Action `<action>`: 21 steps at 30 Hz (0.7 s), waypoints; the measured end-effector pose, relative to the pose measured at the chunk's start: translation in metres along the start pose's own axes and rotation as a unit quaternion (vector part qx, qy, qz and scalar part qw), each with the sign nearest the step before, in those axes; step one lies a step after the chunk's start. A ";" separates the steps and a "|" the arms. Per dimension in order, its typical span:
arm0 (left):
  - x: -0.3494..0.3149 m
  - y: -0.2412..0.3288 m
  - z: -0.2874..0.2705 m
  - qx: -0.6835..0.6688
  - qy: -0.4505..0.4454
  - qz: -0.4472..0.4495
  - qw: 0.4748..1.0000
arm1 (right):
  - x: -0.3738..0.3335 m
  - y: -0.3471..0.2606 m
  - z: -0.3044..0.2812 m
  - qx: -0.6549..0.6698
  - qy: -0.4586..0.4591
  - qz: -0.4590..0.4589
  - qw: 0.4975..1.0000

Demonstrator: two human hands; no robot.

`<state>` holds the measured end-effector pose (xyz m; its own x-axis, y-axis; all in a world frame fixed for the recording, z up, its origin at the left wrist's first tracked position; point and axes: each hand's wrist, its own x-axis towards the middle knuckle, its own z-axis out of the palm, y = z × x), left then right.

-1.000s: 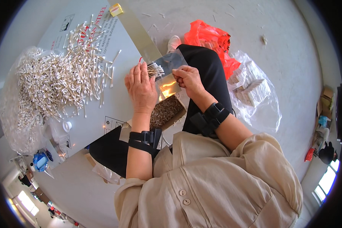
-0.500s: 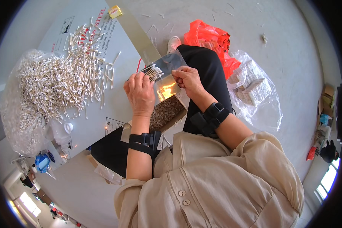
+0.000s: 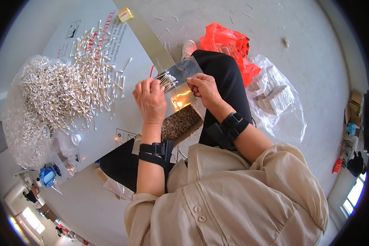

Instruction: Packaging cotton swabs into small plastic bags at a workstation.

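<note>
My left hand [image 3: 150,99] is closed round a bundle of cotton swabs [image 3: 168,81], their white tips pointing right. The bundle lies over or partly inside a clear plastic bag [image 3: 186,65]; which of the two I cannot tell. Pinched between the thumb and fingers of my right hand [image 3: 203,87] is the right edge of that bag. Below both hands sits an open cardboard box [image 3: 195,128] filled with small brownish pieces [image 3: 178,125]. To the left, a large heap of loose cotton swabs [image 3: 61,90] spills from a big clear bag [image 3: 12,106] onto the table.
The metal-topped table [image 3: 145,53] carries a small yellow box [image 3: 125,14] and a white-capped clear bottle [image 3: 75,139]. On the floor to the right lie a red plastic bag [image 3: 217,37] and a clear bag of white packs [image 3: 274,98]. Stray swabs litter the floor beyond.
Both hands keep their grip and stay almost in place. The swab bundle has barely shifted; the whole view has moved slightly.
</note>
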<state>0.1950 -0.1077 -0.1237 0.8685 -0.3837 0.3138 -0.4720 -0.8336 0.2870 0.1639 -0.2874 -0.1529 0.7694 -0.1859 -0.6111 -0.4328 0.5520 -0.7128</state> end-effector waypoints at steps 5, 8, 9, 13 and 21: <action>-0.002 0.005 0.003 0.018 0.017 -0.022 0.999 | 0.000 0.000 0.001 0.000 -0.004 -0.004 1.000; -0.007 0.002 0.005 -0.014 0.029 -0.066 0.997 | 0.000 0.001 0.001 -0.002 -0.002 -0.004 1.000; -0.008 0.002 0.005 -0.006 0.003 -0.067 0.998 | 0.000 0.000 0.001 -0.001 0.000 -0.001 1.000; -0.012 0.003 0.005 0.019 -0.026 -0.059 0.998 | -0.001 -0.001 0.001 -0.006 0.002 0.004 1.000; -0.023 0.014 0.006 0.045 -0.086 -0.038 0.995 | -0.001 -0.001 0.001 -0.001 0.014 0.013 1.000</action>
<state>0.1695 -0.1132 -0.1326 0.9176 -0.3746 0.1334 -0.3959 -0.8917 0.2196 0.1645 -0.2867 -0.1511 0.7438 -0.1946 -0.6394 -0.4535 0.5557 -0.6968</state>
